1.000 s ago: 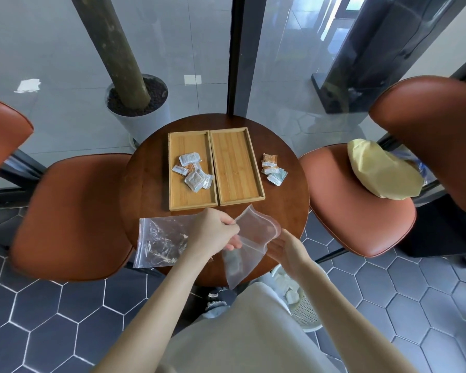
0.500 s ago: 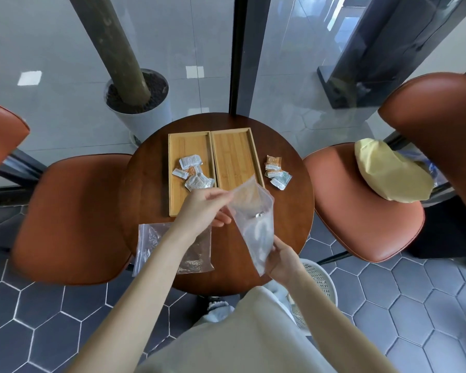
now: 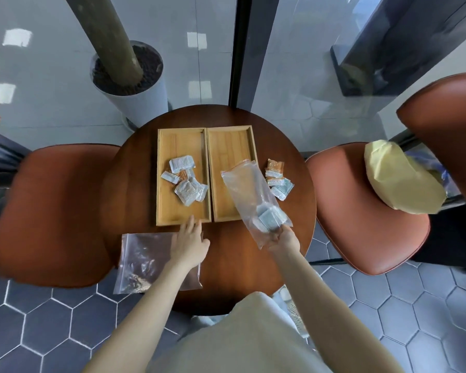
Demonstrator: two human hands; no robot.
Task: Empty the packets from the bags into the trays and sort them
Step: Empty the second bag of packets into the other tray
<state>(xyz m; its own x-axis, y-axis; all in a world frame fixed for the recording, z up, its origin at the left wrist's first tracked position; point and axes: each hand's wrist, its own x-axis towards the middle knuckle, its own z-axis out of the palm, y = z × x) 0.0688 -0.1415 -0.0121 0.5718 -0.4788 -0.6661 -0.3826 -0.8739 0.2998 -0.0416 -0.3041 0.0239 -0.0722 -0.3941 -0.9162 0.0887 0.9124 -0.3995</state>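
Two wooden trays lie side by side on the round table. The left tray holds several white packets; the right tray has nothing lying on its floor. My right hand grips the bottom end of a clear plastic bag, tilted with its mouth over the right tray; a few packets sit in the bag near my fingers. My left hand is flat with fingers apart, over the edge of a second clear bag lying at the table's front left.
A small pile of orange and white packets lies on the table right of the trays. Brown chairs stand left and right; a yellow bag lies on the right one. A plant pot stands behind the glass.
My left hand let go of the bag's mouth and dropped toward the flat bag. My right hand swung the held bag forward, mouth over the right tray.
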